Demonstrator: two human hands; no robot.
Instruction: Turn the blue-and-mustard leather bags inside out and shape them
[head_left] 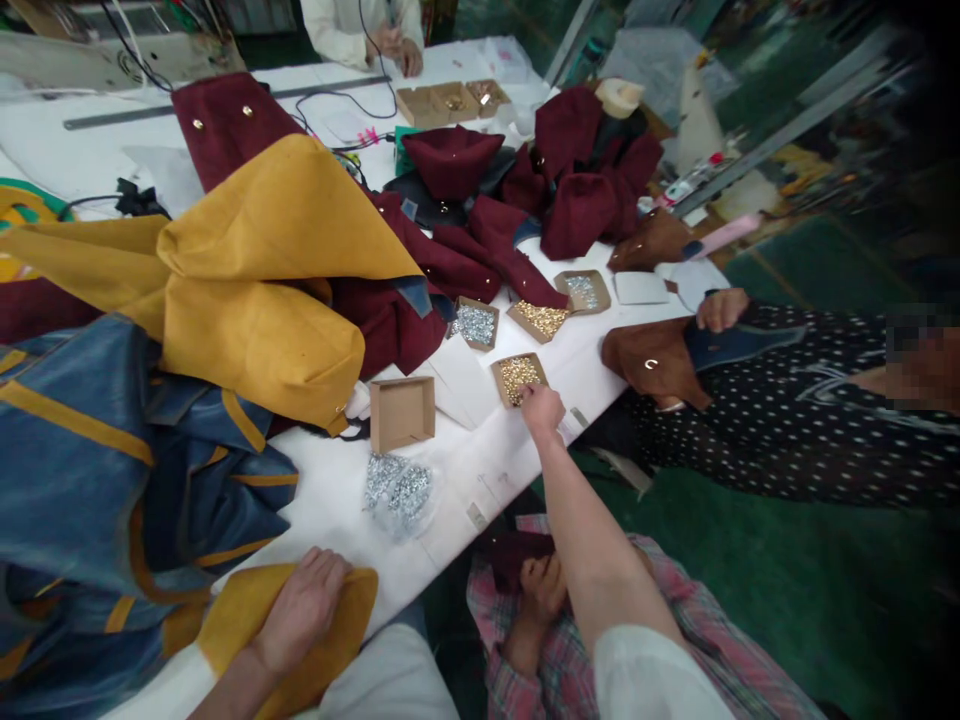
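My left hand is curled over a mustard-yellow leather piece at the table's near edge, gripping it by my lap. Stretched out to the right, my right hand dips its pinched fingertips into a small cardboard box of gold-coloured metal studs. Whatever sits between those fingertips is too small to make out. Behind that box are a second box of gold studs and two boxes of silver ones. Closer to me lie a cardboard box and a clear bag of silver studs.
Blue bags with yellow trim and yellow leather pieces pile up at left. Maroon pieces cover the middle and back of the white table. Co-workers sit close on my right, one in plaid, one in dotted cloth; another sits opposite.
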